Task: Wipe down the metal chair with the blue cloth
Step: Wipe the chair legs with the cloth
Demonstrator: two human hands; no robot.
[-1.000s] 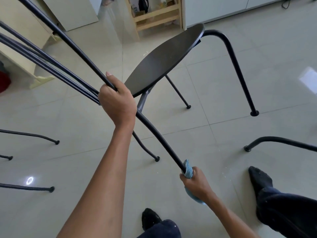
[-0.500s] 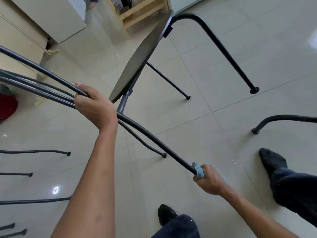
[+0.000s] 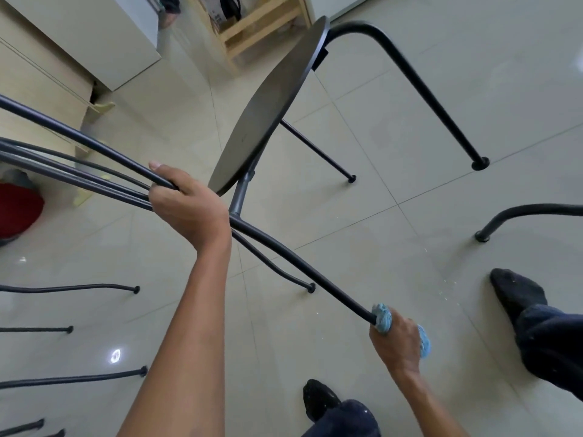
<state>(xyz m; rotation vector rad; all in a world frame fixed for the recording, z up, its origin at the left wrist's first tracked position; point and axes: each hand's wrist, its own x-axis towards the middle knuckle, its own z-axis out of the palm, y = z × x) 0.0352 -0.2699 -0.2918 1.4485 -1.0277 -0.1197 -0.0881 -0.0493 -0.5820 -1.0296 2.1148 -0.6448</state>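
A wooden shelf [image 3: 262,23] stands beyond a red object [image 3: 17,209] on the tiled floor [image 3: 410,121].

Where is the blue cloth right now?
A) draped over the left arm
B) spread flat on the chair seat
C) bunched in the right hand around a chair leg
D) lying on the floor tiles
C: the blue cloth is bunched in the right hand, wrapped around the lower end of a chair leg.

Only one view is given, taken from a camera worn on the head. It is pointed forward and down at the tiled floor [image 3: 410,152]. Both arms are seen close up, reaching out from the bottom edge. The wide lens makes straight lines look bent.
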